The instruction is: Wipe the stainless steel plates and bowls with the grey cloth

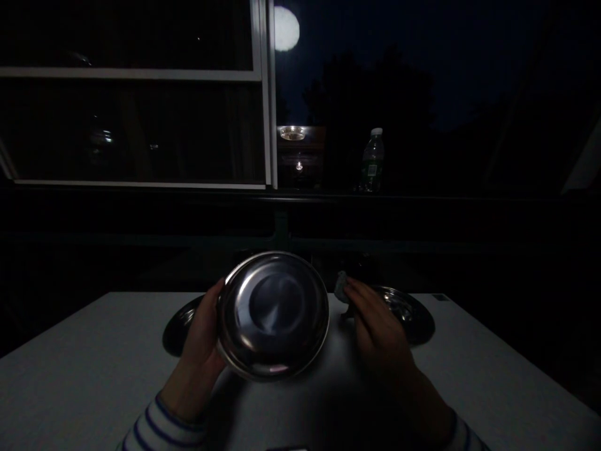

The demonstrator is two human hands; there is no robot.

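A round, shiny metal plate (pixel 275 313) is held up over the white table, tilted with what looks like its underside towards me. My left hand (pixel 204 329) grips it by the left rim. To the right of the plate, my right hand (pixel 378 313) is closed around a small greyish-green piece (pixel 340 286) that looks like a sponge; a gap separates it from the plate. Behind my right hand lies another metal plate (pixel 413 319) on the table. A further metal plate (pixel 176 329) rests at the left, partly covered by my left hand.
The white table (pixel 117 376) ends at a far edge below a dark window with a pale frame (pixel 270 94). A clear bottle with a white cap (pixel 373 160) stands on the sill. Part of a dark object (pixel 287 448) shows at the bottom edge. The room is very dim.
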